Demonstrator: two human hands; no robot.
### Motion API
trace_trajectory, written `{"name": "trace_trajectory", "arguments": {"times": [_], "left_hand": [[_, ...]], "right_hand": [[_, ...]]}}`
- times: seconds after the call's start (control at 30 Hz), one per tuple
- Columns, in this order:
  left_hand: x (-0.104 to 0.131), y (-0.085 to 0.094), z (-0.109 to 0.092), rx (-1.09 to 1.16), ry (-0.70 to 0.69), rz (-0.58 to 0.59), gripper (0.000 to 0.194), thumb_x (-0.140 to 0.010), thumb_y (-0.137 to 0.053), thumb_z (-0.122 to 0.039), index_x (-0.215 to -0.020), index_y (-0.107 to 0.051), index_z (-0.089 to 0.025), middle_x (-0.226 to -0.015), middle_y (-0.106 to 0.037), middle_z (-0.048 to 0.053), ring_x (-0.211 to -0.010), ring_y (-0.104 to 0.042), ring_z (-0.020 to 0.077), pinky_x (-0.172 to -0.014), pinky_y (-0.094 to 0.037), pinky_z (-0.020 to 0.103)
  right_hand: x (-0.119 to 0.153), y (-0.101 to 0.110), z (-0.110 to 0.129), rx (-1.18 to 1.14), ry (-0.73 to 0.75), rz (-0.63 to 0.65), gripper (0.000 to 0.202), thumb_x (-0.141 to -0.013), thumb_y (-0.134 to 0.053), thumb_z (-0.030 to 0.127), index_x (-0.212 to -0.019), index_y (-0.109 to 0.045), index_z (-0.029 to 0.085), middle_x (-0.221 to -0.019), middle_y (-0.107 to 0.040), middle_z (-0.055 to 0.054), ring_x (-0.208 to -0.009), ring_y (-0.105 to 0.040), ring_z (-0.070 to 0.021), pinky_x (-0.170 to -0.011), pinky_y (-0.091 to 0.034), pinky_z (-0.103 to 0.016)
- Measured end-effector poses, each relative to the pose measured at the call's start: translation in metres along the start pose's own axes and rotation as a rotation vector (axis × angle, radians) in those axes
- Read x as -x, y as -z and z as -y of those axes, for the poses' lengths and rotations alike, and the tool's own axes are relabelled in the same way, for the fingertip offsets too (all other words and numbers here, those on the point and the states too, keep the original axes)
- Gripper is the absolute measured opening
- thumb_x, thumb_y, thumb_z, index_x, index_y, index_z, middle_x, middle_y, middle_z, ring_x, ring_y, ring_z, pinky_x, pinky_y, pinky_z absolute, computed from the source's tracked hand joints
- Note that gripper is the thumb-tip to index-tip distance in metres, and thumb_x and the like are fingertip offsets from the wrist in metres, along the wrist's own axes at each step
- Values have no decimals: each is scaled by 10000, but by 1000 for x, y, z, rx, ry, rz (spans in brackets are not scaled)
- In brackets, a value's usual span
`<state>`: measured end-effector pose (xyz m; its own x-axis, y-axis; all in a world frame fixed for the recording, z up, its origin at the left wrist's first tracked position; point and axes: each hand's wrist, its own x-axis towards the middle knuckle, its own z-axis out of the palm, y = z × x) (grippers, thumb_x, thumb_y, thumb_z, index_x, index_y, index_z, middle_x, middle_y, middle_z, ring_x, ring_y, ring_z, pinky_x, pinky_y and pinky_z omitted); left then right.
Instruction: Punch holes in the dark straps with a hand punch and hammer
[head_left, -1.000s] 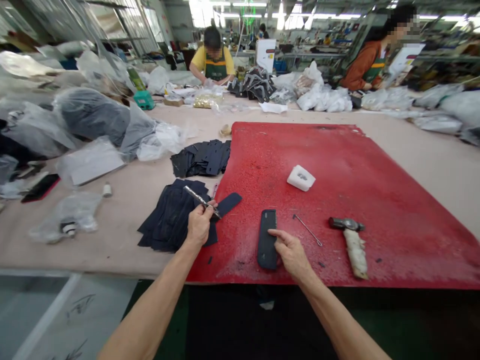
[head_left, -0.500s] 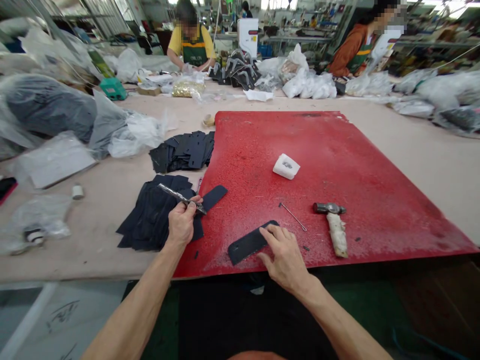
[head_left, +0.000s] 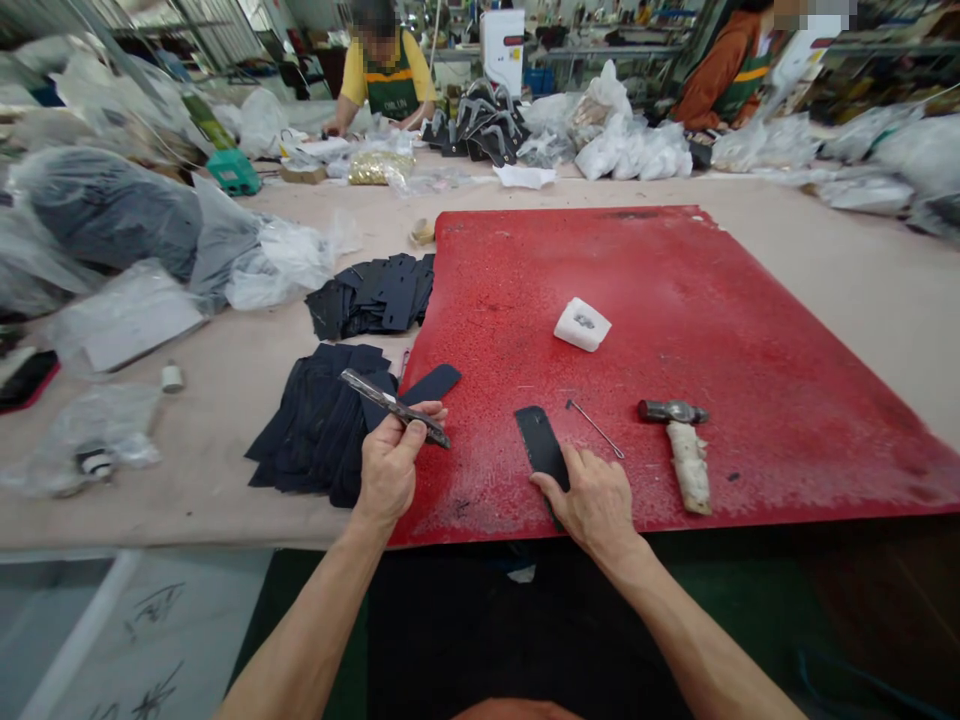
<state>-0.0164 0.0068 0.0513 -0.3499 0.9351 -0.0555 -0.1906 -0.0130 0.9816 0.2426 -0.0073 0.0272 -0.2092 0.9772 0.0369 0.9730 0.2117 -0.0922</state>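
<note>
My left hand [head_left: 391, 462] is closed around a dark metal tool [head_left: 397, 408], which slants over the left edge of the red mat [head_left: 637, 260]. On the mat, my right hand [head_left: 596, 495] grips the right side of a black rounded strip [head_left: 541, 440] between thumb and fingers. Right of that strip lies a thin metal rod [head_left: 596, 430]. A hammer [head_left: 686, 465] with a wrapped handle rests farther right. A small white block [head_left: 583, 325] sits behind them. To the left are a pile of dark pieces [head_left: 307, 430] and another dark pile [head_left: 375, 293].
Plastic-wrapped bundles [head_left: 105, 205] cover the left side of the table [head_left: 210, 510]. A white cylinder [head_left: 172, 378] stands near them. Across the table are a person in yellow [head_left: 390, 75], a person in orange [head_left: 716, 75] and several plastic bags [head_left: 630, 145].
The black strip has turned from lying sideways to pointing away from me, with my right hand now on its right side. My left hand and its tool have shifted right. The view has moved slightly.
</note>
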Motion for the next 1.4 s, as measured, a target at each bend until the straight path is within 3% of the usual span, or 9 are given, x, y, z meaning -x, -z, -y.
{"name": "trace_trajectory", "arguments": {"times": [0.33, 0.57, 0.7, 0.8, 1.03, 1.27, 1.4], "left_hand": [[16, -46, 32, -63, 128, 189, 366, -794, -692, -394, -1061, -698, -144, -1016, -735, 115, -942, -692, 241, -818, -552, 334], [9, -68, 42, -95, 116, 277, 319, -814, -665, -365, -1058, -690, -161, -1042, -721, 101, -961, -682, 232, -832, -553, 337], [-4, -88, 43, -169, 64, 377, 302, -830, -624, -322, -1080, -689, -165, -1041, -724, 90, -947, -682, 221, -859, -538, 336], [-13, -99, 50, -317, 25, 444, 270, -826, -607, -263, -1059, -701, -165, -1007, -737, 86, -909, -685, 216, -850, -527, 331], [-20, -98, 71, -397, 13, 420, 264, -883, -546, -253, -1096, -674, -164, -1059, -737, 98, -960, -686, 215, -878, -517, 323], [-15, -101, 65, -451, -43, 402, 254, -893, -517, -211, -1096, -662, -164, -1040, -739, 78, -934, -690, 193, -876, -524, 315], [-14, -102, 63, -447, -57, 393, 243, -888, -518, -198, -1080, -662, -166, -1044, -742, 78, -958, -692, 196, -885, -524, 315]], "right_hand": [[-9, -7, 4, -54, -110, 37, 425, -970, -413, 497, -1100, -605, 141, -887, -684, -110, -759, -633, -225, -702, -363, -331], [-4, -12, -16, -257, -19, -135, 323, -971, -435, 330, -1191, -606, 166, -990, -636, -102, -923, -582, -232, -816, -384, -339], [-29, -13, -25, -381, -11, -112, 352, -967, -420, 251, -1286, -564, 206, -1020, -626, -72, -922, -586, -194, -809, -403, -299], [-52, -12, -27, -341, 10, -58, 330, -966, -416, 229, -1236, -605, 223, -1007, -622, -57, -873, -593, -172, -767, -401, -271], [-70, -11, -30, -190, 161, 28, 302, -989, -372, 228, -968, -672, 199, -882, -598, -53, -785, -556, -167, -709, -350, -281], [-84, -6, -34, -197, 343, 99, 244, -930, -385, 103, -921, -627, 131, -920, -617, -110, -815, -545, -190, -752, -333, -315], [-79, 2, -39, -263, 512, 186, 193, -917, -470, 147, -835, -639, 191, -858, -645, -29, -793, -568, -153, -759, -352, -281]]}}
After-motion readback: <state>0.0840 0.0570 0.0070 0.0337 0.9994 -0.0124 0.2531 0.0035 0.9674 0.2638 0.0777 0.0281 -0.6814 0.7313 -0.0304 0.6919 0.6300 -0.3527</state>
